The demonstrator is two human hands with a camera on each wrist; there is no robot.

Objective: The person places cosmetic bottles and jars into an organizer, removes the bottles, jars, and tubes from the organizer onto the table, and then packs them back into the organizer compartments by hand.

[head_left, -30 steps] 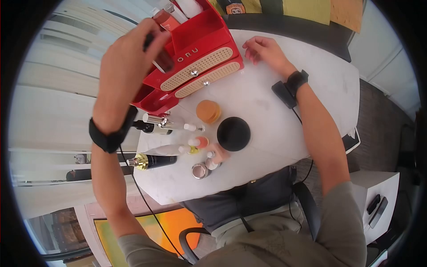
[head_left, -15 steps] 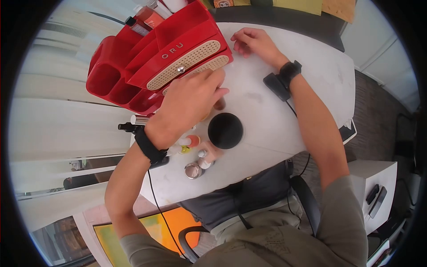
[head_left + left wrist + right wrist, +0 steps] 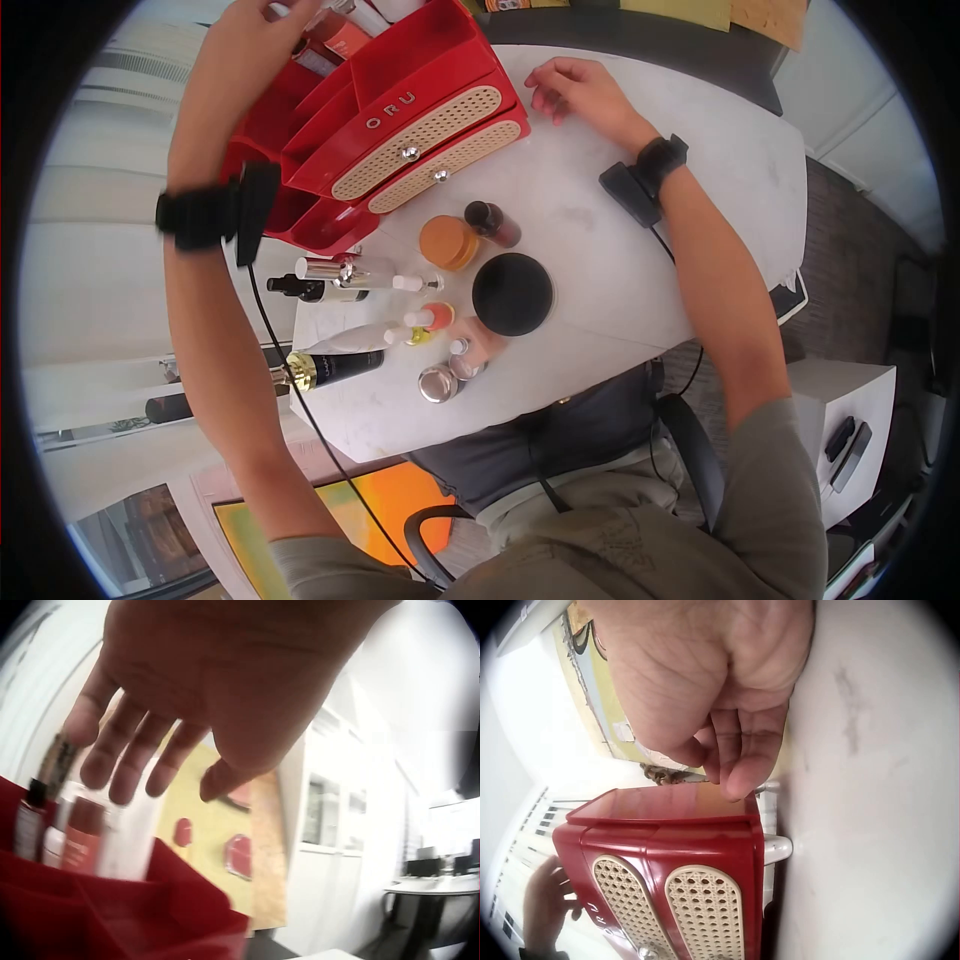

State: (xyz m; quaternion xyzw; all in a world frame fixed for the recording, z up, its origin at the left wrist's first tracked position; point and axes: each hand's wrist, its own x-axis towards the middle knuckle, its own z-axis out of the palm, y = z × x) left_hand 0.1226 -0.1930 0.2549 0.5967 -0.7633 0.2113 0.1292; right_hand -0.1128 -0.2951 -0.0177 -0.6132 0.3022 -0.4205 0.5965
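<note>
My left hand (image 3: 243, 55) hovers over the back compartments of a red desktop organizer (image 3: 325, 165) marked ORU. Seen from the left wrist, its fingers (image 3: 127, 769) are spread and hang down with nothing between them. Below them stand a pink bottle with a brown cap (image 3: 81, 844) and a small bottle with a black cap (image 3: 30, 825). My right hand (image 3: 590, 98) rests on the white table beside the organizer, fingers loosely curled and holding nothing. A dark brown bottle with a black cap (image 3: 493, 224) stands on the table in front of the drawers.
Around it are an orange-lidded jar (image 3: 447, 243), a round black lid (image 3: 512, 294), a silver-capped bottle (image 3: 345, 271), a black bottle with a gold collar (image 3: 335, 369) and several small bottles. A cable (image 3: 300, 400) runs from the left wrist. The table's front edge lies near the lap.
My left hand carried the dark brown bottle out of the organizer, left it beside the orange-lidded jar, and moved back up over the organizer. My right hand stayed about where it was.
</note>
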